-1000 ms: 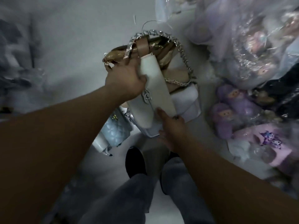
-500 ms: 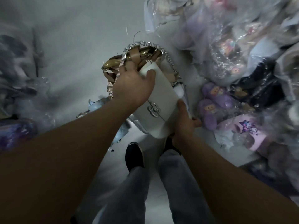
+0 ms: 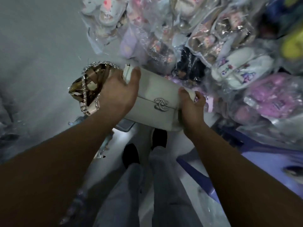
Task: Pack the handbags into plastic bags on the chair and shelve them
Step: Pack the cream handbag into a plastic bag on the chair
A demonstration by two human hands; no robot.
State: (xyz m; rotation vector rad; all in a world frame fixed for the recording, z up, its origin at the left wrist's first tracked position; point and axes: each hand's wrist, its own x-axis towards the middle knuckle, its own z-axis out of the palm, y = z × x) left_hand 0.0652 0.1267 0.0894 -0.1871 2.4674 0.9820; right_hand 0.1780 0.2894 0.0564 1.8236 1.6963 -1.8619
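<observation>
A white handbag [image 3: 155,94] with a silver clasp lies sideways in the air between both hands. My left hand [image 3: 118,94] grips its left end, thumb over the top, and also holds a bunch of tan and gold straps with a silver chain [image 3: 85,89]. My right hand [image 3: 191,108] grips the bag's right end. A light blue handbag [image 3: 105,145] hangs below my left forearm, mostly hidden. A clear plastic bag [image 3: 208,210] lies at the lower right beside a purple-blue chair [image 3: 262,159].
Plastic-wrapped slippers and plush goods [image 3: 180,38] are piled along the upper right. Grey floor [image 3: 41,54] spreads to the left. My legs and black shoes [image 3: 131,154] stand below the bag.
The white handbag has turned from upright to lying sideways and moved right. My right hand has shifted from its bottom to its right end. The view has swung towards the pile and chair.
</observation>
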